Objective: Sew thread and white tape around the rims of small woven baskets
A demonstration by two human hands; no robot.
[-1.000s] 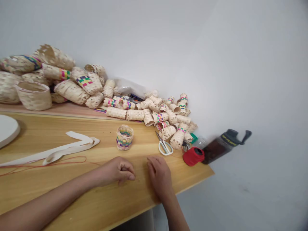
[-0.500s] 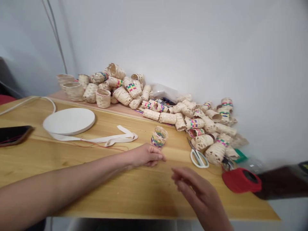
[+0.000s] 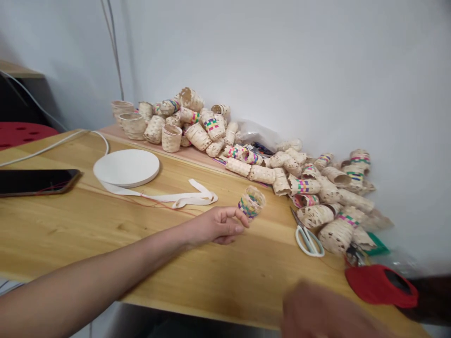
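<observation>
My left hand [image 3: 225,226] is over the middle of the table, its fingers curled and the index tip close to the thumb. Anything pinched there is too small to make out. Just beyond those fingertips is a small woven basket [image 3: 252,203] with green, yellow and purple bands, slightly tilted. I cannot tell whether the hand touches it. My right hand [image 3: 317,312] is at the lower right edge of the view, smeared by motion, its fingers unclear. The nearest things past it are a pair of white-handled scissors [image 3: 307,234] and a red cap-like item [image 3: 380,285].
Many woven baskets [image 3: 197,136] lie heaped along the wall. Left of centre is a white roll of tape [image 3: 127,166], its loose end [image 3: 195,197] trailing right, with red thread beside it. A dark phone [image 3: 38,181] and a white cable [image 3: 102,138] are farther left.
My right hand has moved down and to the right, away from my left hand. The view has shifted, and the left index finger now bends over closer to the basket.
</observation>
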